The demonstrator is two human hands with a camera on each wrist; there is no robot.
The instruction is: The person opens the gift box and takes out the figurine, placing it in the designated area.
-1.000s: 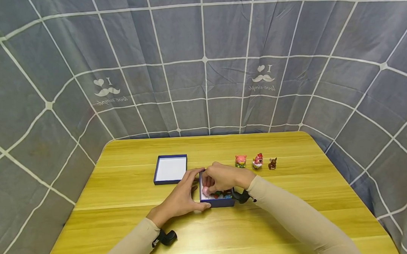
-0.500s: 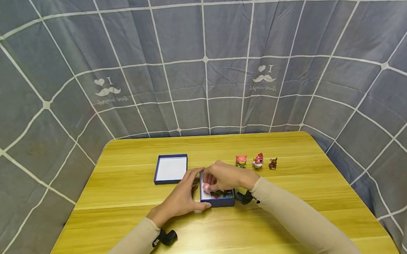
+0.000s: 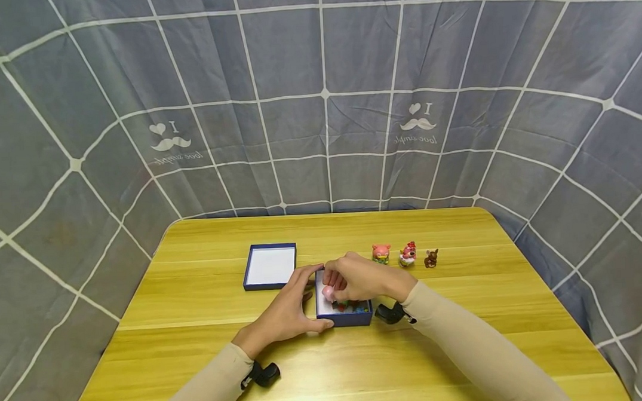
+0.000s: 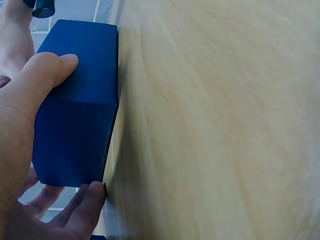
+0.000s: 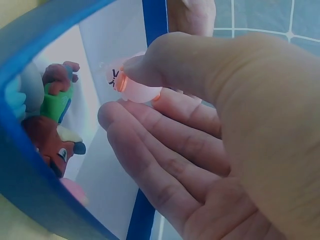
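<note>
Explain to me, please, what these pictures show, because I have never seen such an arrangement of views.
There is no machine here, only a person's two bare hands. The wide picture is taken from the head, looking forward and down; the two close ones come from the left and right wrists. On the wooden table are an open blue box and a shallow blue tray, white inside. Farther right stand a pink-headed figure, a red-topped figure and a brown figure. The left hand grips the box at its left end. The right hand pinches a pink figure at the box's opening. More figures lie inside the box.
</note>
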